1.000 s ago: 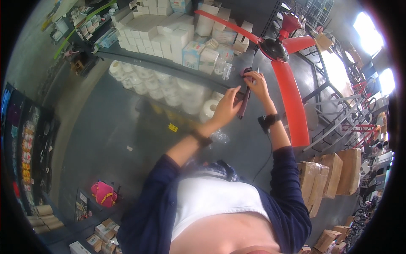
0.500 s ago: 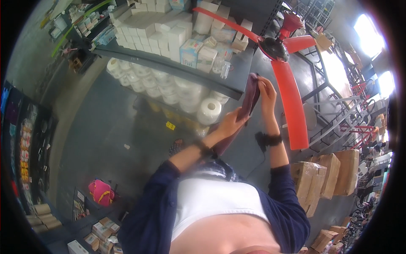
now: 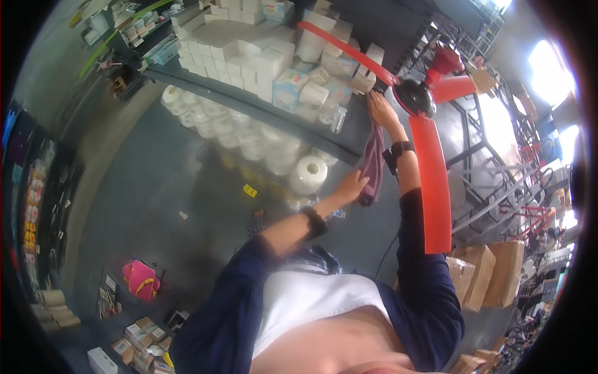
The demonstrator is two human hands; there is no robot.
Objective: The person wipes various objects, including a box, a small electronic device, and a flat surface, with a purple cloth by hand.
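Note:
A dusky purple cloth (image 3: 374, 153) hangs in a narrow strip at the right end of a dark shelf (image 3: 311, 124). My left hand (image 3: 352, 189) is closed on the cloth near its bunched lower end. Higher up, my right hand (image 3: 384, 112) is at the shelf's corner, its fingers together over the cloth's upper part; the fingertips are partly hard to make out. Just right of that hand is a fan with red blades (image 3: 431, 181) and a black hub (image 3: 413, 98). One long blade passes in front of my right forearm.
White boxes (image 3: 233, 65) and small packages crowd the shelf top. Wrapped white rolls (image 3: 308, 174) stand beneath it. Brown cartons (image 3: 501, 274) are at the right, metal frames beyond the fan. A pink bag (image 3: 141, 280) lies lower left, near small boxes (image 3: 140, 336).
My right hand has moved up and slightly left to the shelf corner. My left hand has moved slightly down, still on the cloth, which now hangs straighter. The view has shifted a little.

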